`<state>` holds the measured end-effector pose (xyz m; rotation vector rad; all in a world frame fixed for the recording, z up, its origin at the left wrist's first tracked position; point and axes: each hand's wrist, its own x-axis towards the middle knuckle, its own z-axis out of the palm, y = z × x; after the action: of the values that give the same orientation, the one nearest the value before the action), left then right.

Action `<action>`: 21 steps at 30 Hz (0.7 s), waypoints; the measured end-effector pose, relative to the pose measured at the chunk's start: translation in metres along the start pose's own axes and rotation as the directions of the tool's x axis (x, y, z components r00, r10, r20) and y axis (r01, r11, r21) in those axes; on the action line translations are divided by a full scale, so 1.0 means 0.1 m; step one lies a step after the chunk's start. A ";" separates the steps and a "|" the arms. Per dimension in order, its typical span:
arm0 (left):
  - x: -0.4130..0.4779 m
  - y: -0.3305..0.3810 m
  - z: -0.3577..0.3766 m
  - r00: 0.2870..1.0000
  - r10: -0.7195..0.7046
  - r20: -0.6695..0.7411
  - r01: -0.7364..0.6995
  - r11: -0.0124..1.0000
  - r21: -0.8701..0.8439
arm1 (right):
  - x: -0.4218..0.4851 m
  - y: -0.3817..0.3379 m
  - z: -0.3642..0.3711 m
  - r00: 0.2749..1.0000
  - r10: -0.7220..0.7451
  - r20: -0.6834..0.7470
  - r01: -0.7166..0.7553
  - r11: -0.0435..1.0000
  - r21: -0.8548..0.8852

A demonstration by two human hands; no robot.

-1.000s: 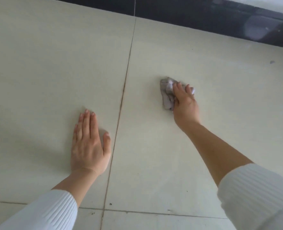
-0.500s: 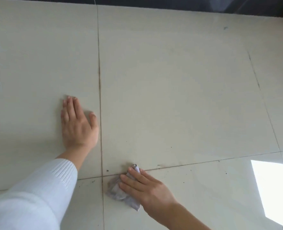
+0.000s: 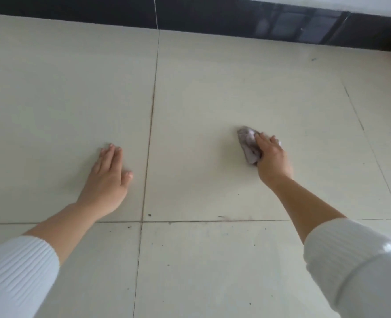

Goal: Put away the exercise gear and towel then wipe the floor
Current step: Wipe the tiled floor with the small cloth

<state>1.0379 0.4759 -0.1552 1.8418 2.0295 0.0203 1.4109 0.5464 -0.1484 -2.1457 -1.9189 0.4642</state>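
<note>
A crumpled grey cloth (image 3: pixel 247 143) lies pressed on the cream tiled floor (image 3: pixel 201 92), right of the long grout line. My right hand (image 3: pixel 273 158) is closed over its near side, arm stretched forward, and part of the cloth is hidden beneath the fingers. My left hand (image 3: pixel 108 177) rests flat on the tile left of that grout line, fingers together and thumb out, holding nothing. Both forearms come out of white ribbed sleeves. No exercise gear or towel shows.
A dark glossy skirting band (image 3: pixel 236 19) runs along the far edge of the floor. Small dark specks (image 3: pixel 149 215) dot the tiles near the grout crossing in front of me. A grout line (image 3: pixel 355 111) slants at the right.
My right hand has pushed the cloth from the near grout crossing away to the far right tile. The left hand stays planted on the floor. The view has tilted up.
</note>
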 end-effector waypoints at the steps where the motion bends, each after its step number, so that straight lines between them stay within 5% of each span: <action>1: -0.12 0.03 0.05 1.000 -0.004 0.007 0.004 1.000 0.003 | -0.15 -0.01 0.06 0.998 0.022 -0.055 -0.018 0.997 0.076; 4: -0.39 0.14 0.18 1.000 -0.001 0.027 0.000 1.000 0.017 | -0.74 -0.13 0.26 0.990 -0.083 -0.111 0.101 0.981 0.168; 7: -0.65 0.24 0.27 1.000 -0.008 0.005 0.008 1.000 -0.026 | -1.54 -0.24 0.41 0.907 -0.411 -0.090 0.420 0.896 0.142; 11: -1.06 0.36 0.39 0.999 0.022 0.028 -0.021 0.999 -0.029 | -2.60 -0.27 0.51 0.542 -0.821 0.178 0.808 0.568 0.156; 13: -1.27 0.29 0.41 0.993 0.095 0.074 -0.099 0.994 0.044 | -2.76 -0.26 0.52 0.300 -0.910 0.285 0.913 0.361 0.192; 15: -1.46 0.19 0.41 0.986 0.144 0.088 -0.153 0.983 0.098 | -2.57 -0.26 0.49 0.151 -0.930 0.334 0.960 0.219 0.175; 17: -1.62 0.06 0.40 0.991 0.098 0.094 -0.108 0.988 0.113 | -2.19 -0.21 0.42 0.238 -0.928 0.288 0.956 0.277 0.100; 19: -1.73 -0.03 0.38 0.992 0.036 0.123 -0.052 0.991 0.127 | -1.77 -0.06 0.32 0.543 -0.825 0.158 0.834 0.552 0.018; 21: -1.79 -0.07 0.35 0.991 0.009 0.136 -0.029 0.989 0.145 | -1.50 0.16 0.15 0.837 -0.545 0.052 0.544 0.839 0.032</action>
<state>1.0516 0.2947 -0.1392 1.8943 1.9661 -0.2494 1.4054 0.3947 -0.1559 -1.4727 -2.4169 0.4224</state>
